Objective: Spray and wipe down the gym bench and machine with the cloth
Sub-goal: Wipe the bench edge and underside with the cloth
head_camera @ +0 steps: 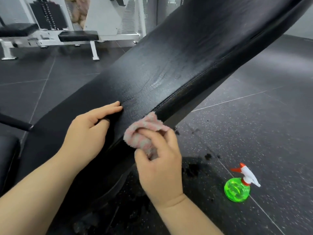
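One view only, from your head, looking down on both hands. Your left hand (91, 131) lies flat on the bench (169, 65), fingers straight and holding nothing. I judge it is there to brace you and steady the pad while the other hand works.

Just right of it, your right hand (159, 167) has its fingers curled round the cloth (144, 131), which is bunched into a wad rather than spread flat. The wad touches the bench's side edge beside the stitched seam, just ahead of your knuckles. Bunching probably lets you press into that narrow edge. Beyond both hands the pad has a dull, streaky sheen, possibly damp, so wiping seems to be the step in hand.

The bottle (237, 189) stands on the floor (254, 116), to the right of your right hand and well apart from it. It is likely parked there to free both hands, yet close enough for the next spray. Dark, wet-looking spots mark the floor between that hand and the bottle.

Far beyond your left hand stands a machine (45, 14) with a weight stack. I cannot tell whether it has been wiped.
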### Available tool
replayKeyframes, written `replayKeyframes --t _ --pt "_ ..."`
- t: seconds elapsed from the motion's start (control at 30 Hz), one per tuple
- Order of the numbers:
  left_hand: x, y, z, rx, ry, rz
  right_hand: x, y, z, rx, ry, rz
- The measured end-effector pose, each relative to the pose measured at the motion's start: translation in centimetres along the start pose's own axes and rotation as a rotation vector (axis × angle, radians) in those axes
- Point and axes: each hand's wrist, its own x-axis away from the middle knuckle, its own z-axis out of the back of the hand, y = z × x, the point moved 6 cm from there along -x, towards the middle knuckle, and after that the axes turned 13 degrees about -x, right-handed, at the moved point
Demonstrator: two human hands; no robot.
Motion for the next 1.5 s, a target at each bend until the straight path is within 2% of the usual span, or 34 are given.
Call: replayKeyframes --t 0.07,0.1,0.13,0.23,0.37,0.43,0.47,0.53,0.6,0.63,0.7,0.83,0.97,1.0,1.03,1.1,1.13,1.2,1.33,1.5 --pt "0.1 0.2 -0.3 0.028 0.013 0.026 -3.0 0.4 4.2 -0.011 0.256 -0.09" --pt "0.2 0.2 -0.3 0.039 0.02 0.034 -4.4 0.4 5.7 -0.023 0.343 -0.113" --pt "0.3 0.1 -0.4 0.044 0.023 0.04 -5.3 0.4 6.0 -0.032 0.359 -0.111" --pt "0.5 0.1 -0.6 0.045 0.017 0.02 -3.0 0.7 2.3 0.008 0.257 -0.027" --pt "0.3 0.0 -0.7 0.103 0.016 0.034 4.4 2.8 -3.0 0.05 -0.095 0.013" --pt "0.4 0.0 -0.6 0.124 0.015 0.034 5.5 2.9 -3.3 0.021 -0.191 -0.003" --pt "0.4 -0.1 -0.6 0.132 0.012 0.031 4.7 3.0 -2.4 -0.035 -0.144 -0.036" --pt "0.6 -0.1 -0.6 0.14 0.009 0.036 0.8 4.0 1.0 -0.156 0.11 -0.156" --pt "0.5 -0.3 -0.6 0.137 0.015 0.044 -3.8 4.9 5.2 -0.161 0.357 -0.257" --pt "0.6 -0.4 -0.6 0.13 0.018 0.048 -5.3 4.8 6.3 -0.115 0.397 -0.282" --pt "0.5 -0.4 -0.8 0.128 0.018 0.043 -5.0 4.7 5.3 -0.085 0.377 -0.295" --pt "0.5 -0.4 -1.0 0.12 0.018 0.036 1.8 4.9 -0.8 -0.118 0.215 -0.358" --pt "0.4 -0.4 -1.0 0.136 0.006 0.024 6.3 4.6 -3.1 -0.074 0.019 -0.454" --pt "0.5 -0.4 -1.0 0.14 -0.006 0.014 6.2 4.0 -3.0 -0.104 -0.007 -0.424" --pt "0.5 -0.6 -0.8 0.15 -0.02 0.011 5.1 3.2 -2.3 -0.182 0.019 -0.373" --pt "0.8 -1.4 -0.5 0.161 -0.051 0.022 1.7 2.9 0.7 -0.307 0.191 -0.314" --pt "1.0 -2.0 -0.2 0.146 -0.059 0.029 -0.1 2.8 2.4 -0.262 0.295 -0.281" --pt "1.8 -3.4 0.5 0.094 -0.059 0.052 -2.3 2.3 3.7 -0.199 0.383 -0.214" --pt "3.6 -5.9 1.6 0.053 -0.028 0.132 2.1 2.0 -1.7 -0.114 0.171 -0.202" --pt "4.7 -6.5 1.2 0.015 -0.071 0.124 7.9 2.2 -4.6 -0.017 -0.151 -0.208"
